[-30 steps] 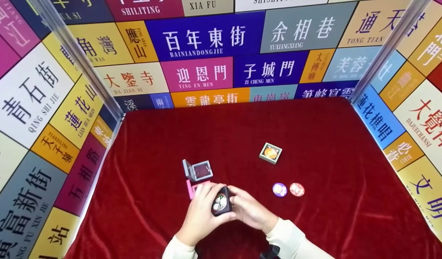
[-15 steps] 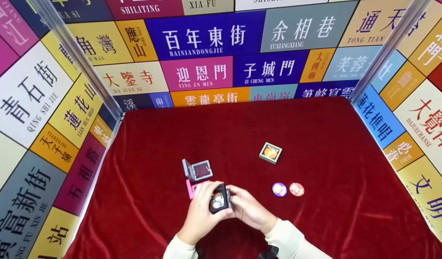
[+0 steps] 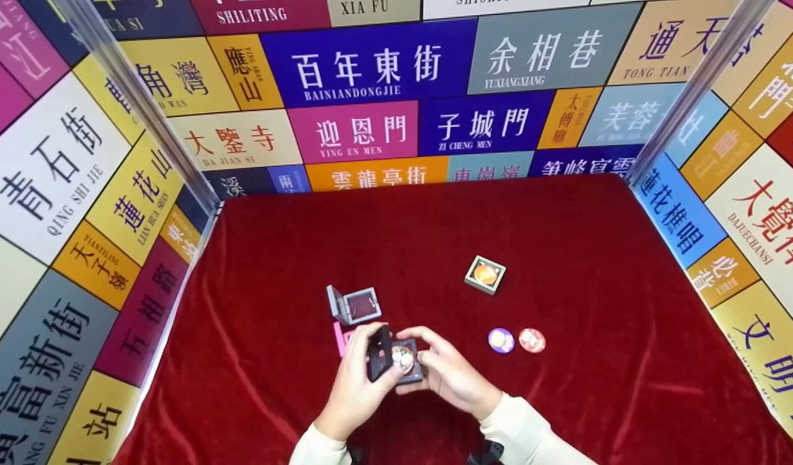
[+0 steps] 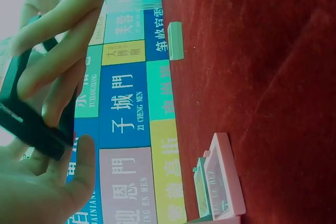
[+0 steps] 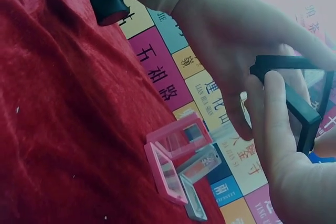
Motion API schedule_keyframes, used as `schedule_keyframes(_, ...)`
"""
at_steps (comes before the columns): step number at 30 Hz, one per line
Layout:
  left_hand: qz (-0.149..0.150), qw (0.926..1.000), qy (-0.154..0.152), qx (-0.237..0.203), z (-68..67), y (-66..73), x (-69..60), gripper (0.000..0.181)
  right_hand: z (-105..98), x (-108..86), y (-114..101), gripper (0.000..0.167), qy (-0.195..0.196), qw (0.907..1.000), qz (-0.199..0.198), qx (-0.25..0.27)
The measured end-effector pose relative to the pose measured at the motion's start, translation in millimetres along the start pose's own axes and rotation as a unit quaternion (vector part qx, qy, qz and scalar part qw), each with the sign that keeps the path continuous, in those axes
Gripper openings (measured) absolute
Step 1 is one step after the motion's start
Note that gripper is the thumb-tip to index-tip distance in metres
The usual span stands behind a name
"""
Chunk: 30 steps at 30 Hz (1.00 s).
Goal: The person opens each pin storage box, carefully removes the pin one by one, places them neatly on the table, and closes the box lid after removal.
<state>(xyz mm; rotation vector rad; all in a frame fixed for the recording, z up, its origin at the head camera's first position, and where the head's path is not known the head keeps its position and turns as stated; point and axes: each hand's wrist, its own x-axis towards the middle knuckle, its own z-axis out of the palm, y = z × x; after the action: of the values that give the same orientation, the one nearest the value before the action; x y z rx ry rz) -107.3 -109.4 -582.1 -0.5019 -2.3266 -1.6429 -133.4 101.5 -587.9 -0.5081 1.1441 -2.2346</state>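
A dark square hinged display case stands partly open between both hands. Its dark lid (image 3: 379,355) leans to the left, and its base (image 3: 417,369) holds a round patterned badge (image 3: 404,357). My left hand (image 3: 356,382) grips the lid side, its thumb reaching over to the badge. On the other side, my right hand (image 3: 453,374) holds the base with curled fingers. The left wrist view shows the case's dark frame (image 4: 32,132) between both hands. From the right wrist, the case's edge (image 5: 294,106) appears pinched by the fingers.
Beyond the left hand lie an open grey case (image 3: 361,305) and a partly hidden pink case (image 3: 340,339). A pale square case (image 3: 485,274) with an orange disc sits farther back. To the right are a purple badge (image 3: 501,340) and a red badge (image 3: 532,340). Sign-covered walls surround the red cloth (image 3: 564,245).
The case has opened between the hands: its lid swung left, away from the base holding the badge. My left hand shifted slightly left with the lid. Everything on the cloth stayed put.
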Motion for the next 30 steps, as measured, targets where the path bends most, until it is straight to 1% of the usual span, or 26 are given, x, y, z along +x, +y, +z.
schedule_keyframes(3,-0.014,0.9992,0.007,-0.036,-3.8,-0.7,-2.1,0.068,-4.8,-2.7,-2.6,0.041,0.006,1.0000,-0.005,0.004)
schedule_keyframes(6,-0.014,0.9983,0.010,-0.055,-6.2,-2.0,-3.5,0.070,-9.4,-4.7,-5.5,0.040,0.007,0.9999,-0.010,0.002)
schedule_keyframes(10,-0.014,0.9968,-0.004,-0.079,-7.8,-2.6,-4.8,0.077,-12.9,-5.9,-8.2,0.041,0.004,0.9999,-0.009,0.002)
schedule_keyframes(14,-0.027,0.9943,-0.022,-0.101,-9.4,-2.9,-6.4,0.083,-14.9,-6.8,-9.8,0.041,0.009,0.9999,-0.005,0.004)
schedule_keyframes(19,-0.042,0.9901,-0.022,-0.132,-10.1,-1.3,-8.1,0.085,-18.0,-7.4,-10.2,0.045,0.009,1.0000,0.000,0.001)
schedule_keyframes(22,-0.046,0.9884,-0.017,-0.143,-9.2,-0.7,-8.9,0.084,-19.3,-7.5,-9.8,0.045,0.014,0.9998,0.000,-0.014)
schedule_keyframes(24,-0.049,0.9888,-0.016,-0.140,-8.6,-0.8,-9.1,0.084,-18.8,-7.1,-9.8,0.045,0.028,0.9986,-0.007,-0.044)
schedule_keyframes(25,-0.051,0.9892,-0.016,-0.137,-8.4,-1.0,-9.0,0.084,-18.2,-6.7,-9.9,0.045,0.040,0.9965,-0.012,-0.072)
schedule_keyframes(27,-0.052,0.9899,-0.015,-0.131,-8.3,-1.1,-8.6,0.083,-16.2,-5.7,-10.7,0.047,0.061,0.9870,-0.029,-0.146)
schedule_keyframes(28,-0.053,0.9903,-0.015,-0.128,-8.5,-1.2,-8.6,0.083,-15.1,-5.3,-11.1,0.048,0.067,0.9786,-0.038,-0.191)
schedule_keyframes(29,-0.052,0.9904,-0.015,-0.127,-8.7,-1.4,-8.4,0.083,-14.1,-4.8,-11.5,0.049,0.072,0.9674,-0.048,-0.238)
schedule_keyframes(30,-0.052,0.9905,-0.015,-0.127,-8.9,-1.4,-8.2,0.083,-13.2,-4.8,-12.0,0.049,0.074,0.9541,-0.058,-0.284)
